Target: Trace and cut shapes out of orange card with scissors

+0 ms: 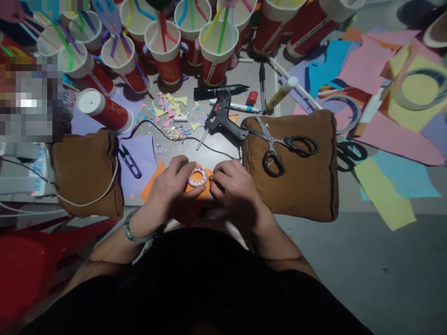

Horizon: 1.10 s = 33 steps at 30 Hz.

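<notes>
A small white ring point(198, 182) with notches around its inside lies flat on a sheet of orange paper point(151, 186) at the table's front edge. My left hand point(170, 185) curves round the ring's left side, thumb at its lower rim and fingers at its upper left, holding it against the paper. Close by on the right, my right hand point(234, 184) has its fingers curled together at the paper's right part. What those fingertips pinch, if anything, is hidden. A black glue gun point(225, 122) lies just beyond both hands.
Brown cushions point(293, 190) flank my arms; black-handled scissors point(274, 142) rest on the right one. Thread snips point(129, 162) lie at left. Paper scraps point(169, 109), a black marker point(220, 91) and red cups point(167, 63) with straws stand or lie beyond. Coloured paper point(394, 139) covers the right side.
</notes>
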Each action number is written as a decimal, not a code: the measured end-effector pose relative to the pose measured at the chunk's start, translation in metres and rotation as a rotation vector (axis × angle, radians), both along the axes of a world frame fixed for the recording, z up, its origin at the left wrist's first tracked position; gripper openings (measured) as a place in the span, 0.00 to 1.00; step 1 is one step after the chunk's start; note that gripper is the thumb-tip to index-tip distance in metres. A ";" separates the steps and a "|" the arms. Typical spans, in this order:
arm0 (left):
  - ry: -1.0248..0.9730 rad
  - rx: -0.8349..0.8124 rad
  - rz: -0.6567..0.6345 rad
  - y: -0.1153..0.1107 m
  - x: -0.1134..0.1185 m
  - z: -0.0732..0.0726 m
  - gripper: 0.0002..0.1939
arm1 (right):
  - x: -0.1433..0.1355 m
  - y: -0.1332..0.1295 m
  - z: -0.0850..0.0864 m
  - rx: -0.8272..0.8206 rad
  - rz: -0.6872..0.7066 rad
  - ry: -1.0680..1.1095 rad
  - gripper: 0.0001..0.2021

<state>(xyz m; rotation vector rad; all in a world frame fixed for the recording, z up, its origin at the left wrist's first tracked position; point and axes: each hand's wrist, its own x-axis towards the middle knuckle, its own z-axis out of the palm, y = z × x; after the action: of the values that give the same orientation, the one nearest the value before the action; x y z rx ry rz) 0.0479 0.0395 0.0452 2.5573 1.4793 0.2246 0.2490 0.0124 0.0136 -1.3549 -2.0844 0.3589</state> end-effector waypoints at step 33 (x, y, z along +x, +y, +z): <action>-0.031 0.295 -0.231 -0.035 -0.015 -0.035 0.21 | -0.002 0.006 0.008 -0.139 -0.050 0.078 0.14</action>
<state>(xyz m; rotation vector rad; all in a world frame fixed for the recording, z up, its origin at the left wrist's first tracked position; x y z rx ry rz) 0.0325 0.0044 0.0105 2.9111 1.2025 0.4778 0.2468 0.0188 0.0219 -1.4472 -1.9888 0.5352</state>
